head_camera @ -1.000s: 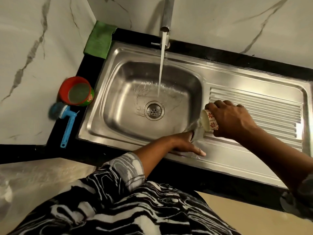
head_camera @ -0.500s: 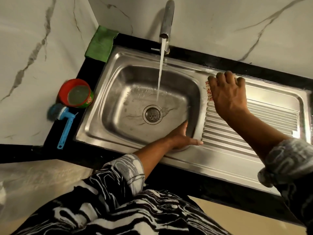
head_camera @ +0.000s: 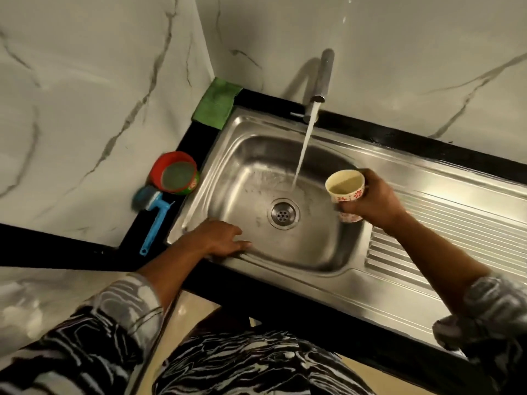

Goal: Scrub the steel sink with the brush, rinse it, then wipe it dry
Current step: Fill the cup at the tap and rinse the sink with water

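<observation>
The steel sink [head_camera: 328, 283] has a basin with a round drain [head_camera: 283, 214] and a ribbed drainboard [head_camera: 445, 223] on the right. Water runs from the tap [head_camera: 322, 78] into the basin. My right hand [head_camera: 373, 199] grips a small paper cup [head_camera: 346, 186] with red flowers, held upright over the basin's right side, just right of the stream. My left hand [head_camera: 224, 240] rests with straight fingers on the sink's front left rim. A blue-handled brush [head_camera: 155, 216] lies on the black counter left of the sink. A green cloth [head_camera: 218, 102] sits in the back left corner.
A red tub [head_camera: 175, 176] stands on the black counter [head_camera: 196, 138] between the brush and the cloth. Marble walls close in on the left and behind. The counter's front edge runs below the sink.
My right hand has brought the cup from the drainboard to the basin beside the stream, now upright. My left hand slid left along the front rim. The view has shifted right.
</observation>
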